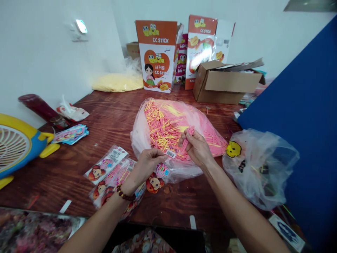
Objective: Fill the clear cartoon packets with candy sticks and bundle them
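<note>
My left hand point(150, 163), with a beaded bracelet at the wrist, pinches a small clear printed packet point(162, 170). A barcode, lettering and a red-haired cartoon figure show on that packet, which hangs over the near edge of a big plastic bag point(138, 130). Thin pink and yellow sticks point(164, 131) fill the open bag. Just above them, my right hand point(197, 146) is closed around a small bundle of pink sticks point(189, 135), a short way right of the packet. Left of and partly under my left forearm lie several similar printed packets point(105, 165).
Behind stand CC Stick cartons point(158, 56) and an open cardboard box point(229, 84). A yellow-and-blue fan point(34, 147), a dark red bottle point(39, 107) and a tissue pack point(73, 112) are left. A clear plastic bag point(263, 168) sits right, beside a blue panel point(295, 105).
</note>
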A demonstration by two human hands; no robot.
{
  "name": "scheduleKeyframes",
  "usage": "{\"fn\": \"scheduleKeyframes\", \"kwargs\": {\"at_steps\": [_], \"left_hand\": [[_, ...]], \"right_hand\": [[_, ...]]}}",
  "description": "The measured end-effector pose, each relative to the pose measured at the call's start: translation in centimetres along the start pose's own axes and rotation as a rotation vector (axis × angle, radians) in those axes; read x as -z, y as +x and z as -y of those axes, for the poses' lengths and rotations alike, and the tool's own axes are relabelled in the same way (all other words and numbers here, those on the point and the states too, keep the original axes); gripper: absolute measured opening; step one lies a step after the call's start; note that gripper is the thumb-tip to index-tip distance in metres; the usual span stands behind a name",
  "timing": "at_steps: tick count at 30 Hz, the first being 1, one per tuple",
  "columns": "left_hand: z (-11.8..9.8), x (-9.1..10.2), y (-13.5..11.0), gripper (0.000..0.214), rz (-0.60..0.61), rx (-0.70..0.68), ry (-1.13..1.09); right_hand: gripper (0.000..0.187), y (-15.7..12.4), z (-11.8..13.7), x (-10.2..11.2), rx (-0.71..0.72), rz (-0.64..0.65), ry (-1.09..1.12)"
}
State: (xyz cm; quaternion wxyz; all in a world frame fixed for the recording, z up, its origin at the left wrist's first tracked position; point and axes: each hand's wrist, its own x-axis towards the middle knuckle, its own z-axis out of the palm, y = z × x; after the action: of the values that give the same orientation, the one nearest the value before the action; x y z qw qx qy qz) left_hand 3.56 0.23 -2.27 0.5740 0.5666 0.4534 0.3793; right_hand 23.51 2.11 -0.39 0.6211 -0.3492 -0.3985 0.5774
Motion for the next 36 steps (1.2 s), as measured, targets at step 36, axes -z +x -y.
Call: {"fn": "scheduleKeyframes", "kwargs": {"at_steps": [36], "left_hand": [[0.9, -0.6, -1.6, 0.024, 0.0, -0.211, 0.151]], "right_hand": [[0.012, -2.4, 3.4, -4.0, 0.238, -0.075, 0.014]]}}
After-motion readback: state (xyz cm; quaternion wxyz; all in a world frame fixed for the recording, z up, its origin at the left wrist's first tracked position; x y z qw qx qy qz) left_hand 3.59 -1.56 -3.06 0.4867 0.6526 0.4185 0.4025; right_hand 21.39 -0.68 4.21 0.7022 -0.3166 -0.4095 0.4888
